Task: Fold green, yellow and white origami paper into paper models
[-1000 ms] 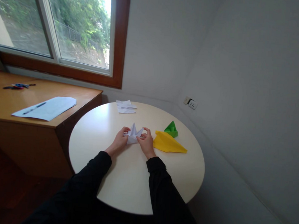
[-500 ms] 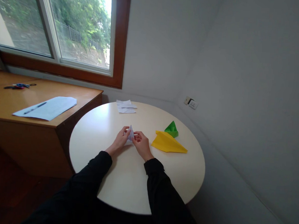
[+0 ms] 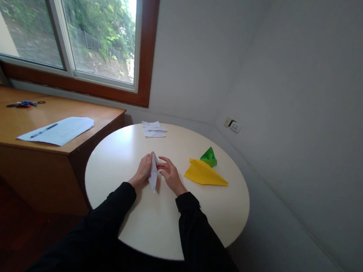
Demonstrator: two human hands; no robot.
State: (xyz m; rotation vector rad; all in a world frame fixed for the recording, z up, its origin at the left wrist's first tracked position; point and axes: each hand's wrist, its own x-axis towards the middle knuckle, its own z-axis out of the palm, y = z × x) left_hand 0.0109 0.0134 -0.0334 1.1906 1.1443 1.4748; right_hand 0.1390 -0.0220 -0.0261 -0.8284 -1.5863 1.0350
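A folded piece of white paper [image 3: 153, 178] stands over the round table, its narrow point toward me. My left hand [image 3: 142, 170] is closed on its left side, thumb and fingers near the upper end. On the other side, my right hand [image 3: 170, 175] has its fingers apart, the tips close to the paper's right face; whether they touch it I cannot tell. To the right of my hands lie a folded yellow paper [image 3: 205, 173], shaped like a paper plane, and a folded green paper [image 3: 209, 157] just behind it.
The round white table [image 3: 152, 226] carries several white paper pieces [image 3: 153, 129] at its far edge. Left of it, a wooden desk [image 3: 107, 119] holds white sheets [image 3: 65, 130], a pen [image 3: 44, 130] and small dark and blue items [image 3: 23, 104]. A wall socket [image 3: 235, 127] is at the right.
The white paper has turned, so its long narrow end now points down toward me. My right hand's fingers have loosened and spread, while the left has stayed on the paper.
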